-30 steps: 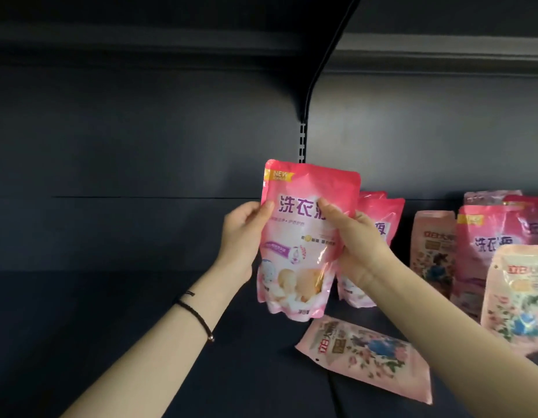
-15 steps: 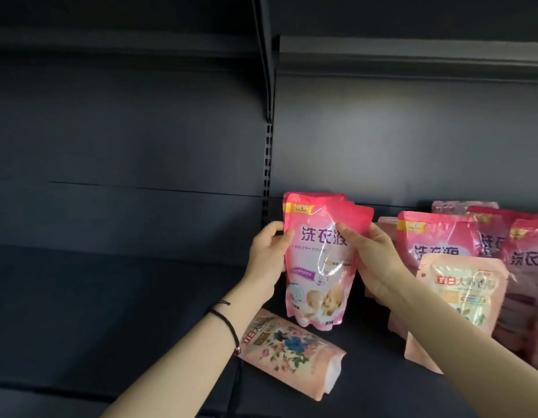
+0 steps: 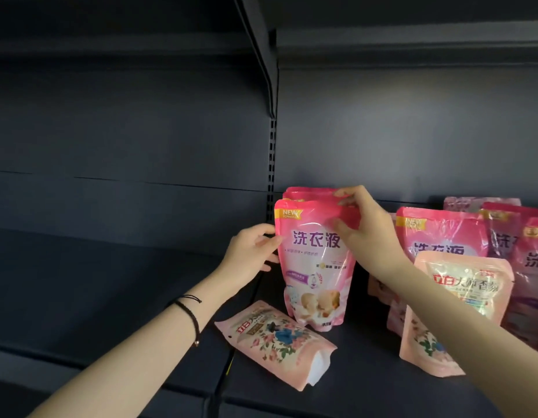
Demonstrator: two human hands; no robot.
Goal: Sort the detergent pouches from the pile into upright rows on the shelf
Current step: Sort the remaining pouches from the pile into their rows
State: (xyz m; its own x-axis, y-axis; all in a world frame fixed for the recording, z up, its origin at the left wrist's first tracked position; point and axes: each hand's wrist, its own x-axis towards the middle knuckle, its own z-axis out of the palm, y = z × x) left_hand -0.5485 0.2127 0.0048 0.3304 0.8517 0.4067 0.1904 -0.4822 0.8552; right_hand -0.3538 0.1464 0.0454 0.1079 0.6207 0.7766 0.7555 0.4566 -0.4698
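Observation:
A bright pink detergent pouch (image 3: 314,267) stands upright on the dark shelf (image 3: 111,282), just in front of another pink pouch (image 3: 307,193) of which only the top edge shows. My right hand (image 3: 361,230) pinches the front pouch's top right corner between thumb and fingers. My left hand (image 3: 252,251) touches its left edge with loosely bent fingers. A pale floral pouch (image 3: 276,342) lies flat in front of it. More pink pouches (image 3: 442,233) and an upright floral pouch (image 3: 460,300) stand to the right.
A slotted upright post (image 3: 272,164) splits the shelf's back wall. The upper shelf (image 3: 412,40) hangs overhead. The shelf section left of the post is bare dark metal. Its front edge (image 3: 81,366) runs along the bottom.
The pink pouch has come down from mid-air and now stands on the shelf in front of the other pink pouch. My right hand has shifted up to its top corner.

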